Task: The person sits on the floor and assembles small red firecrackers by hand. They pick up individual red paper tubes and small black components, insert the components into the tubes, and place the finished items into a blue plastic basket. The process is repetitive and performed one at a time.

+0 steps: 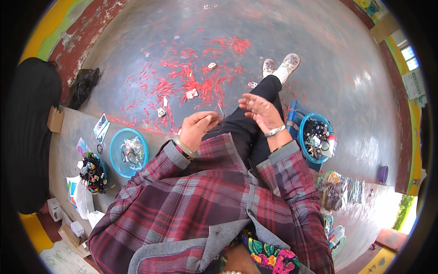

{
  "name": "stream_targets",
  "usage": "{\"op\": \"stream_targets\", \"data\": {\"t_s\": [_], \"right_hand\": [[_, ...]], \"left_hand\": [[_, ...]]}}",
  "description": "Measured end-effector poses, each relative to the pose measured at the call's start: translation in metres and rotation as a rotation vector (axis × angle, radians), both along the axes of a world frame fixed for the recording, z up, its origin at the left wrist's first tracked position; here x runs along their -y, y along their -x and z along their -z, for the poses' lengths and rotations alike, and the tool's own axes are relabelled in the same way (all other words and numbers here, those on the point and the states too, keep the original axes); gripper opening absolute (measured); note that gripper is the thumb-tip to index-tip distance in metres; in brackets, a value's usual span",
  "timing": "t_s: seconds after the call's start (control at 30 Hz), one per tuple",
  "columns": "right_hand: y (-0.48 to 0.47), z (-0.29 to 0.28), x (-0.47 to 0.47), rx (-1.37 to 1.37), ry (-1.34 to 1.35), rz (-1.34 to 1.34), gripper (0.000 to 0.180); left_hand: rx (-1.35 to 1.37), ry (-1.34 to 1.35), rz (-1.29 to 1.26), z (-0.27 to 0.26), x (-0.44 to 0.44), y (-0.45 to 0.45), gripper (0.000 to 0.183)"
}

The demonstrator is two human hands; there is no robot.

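My left hand point(198, 126), with a pale bangle at its wrist, pinches a small item at the fingertips above my dark trousers; a thin, clear strip sticks out past the fingers, and the rest is too small to tell. To its right my right hand point(260, 111) is raised with its fingers apart and nothing seen in them, a silver bangle on the wrist. A blue basket point(300, 137) of dark hair ties point(316, 135) stands right of my legs. On the left, a blue basin point(112, 154) holds clear plastic packets point(134, 152).
Red strips point(205, 85) and small cards point(191, 93) litter the floor ahead. At left are a container of hair ties point(92, 173), a cardboard box point(55, 120) and a black bag point(85, 85). Bagged goods point(332, 191) lie at right, with a purple container point(383, 174) beyond.
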State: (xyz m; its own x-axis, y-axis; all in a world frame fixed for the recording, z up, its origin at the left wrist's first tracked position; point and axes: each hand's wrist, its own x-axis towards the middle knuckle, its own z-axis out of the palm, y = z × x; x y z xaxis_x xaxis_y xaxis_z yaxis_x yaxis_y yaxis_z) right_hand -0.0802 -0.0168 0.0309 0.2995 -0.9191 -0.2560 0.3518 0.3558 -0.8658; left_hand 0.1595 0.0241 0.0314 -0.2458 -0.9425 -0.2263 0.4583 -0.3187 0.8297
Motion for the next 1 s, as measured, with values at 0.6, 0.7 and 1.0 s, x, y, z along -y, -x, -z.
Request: {"op": "stream_targets", "data": {"t_s": [0.6, 0.7, 1.0], "right_hand": [[0.016, -0.007, -0.085, -0.221, 0.2, 0.45, 0.009], [0.021, -0.006, -0.088, -0.265, 0.189, 0.469, 0.01], [0.024, -0.008, -0.092, -0.126, 0.092, 0.421, 0.012]], "left_hand": [[-0.176, -0.12, 0.315, -0.028, -0.004, 0.086, 0.023], [-0.097, -0.137, 0.32, -0.027, -0.004, 0.088, 0.021], [0.079, -0.165, 0.433, -0.025, 0.002, 0.091, 0.017]]}}
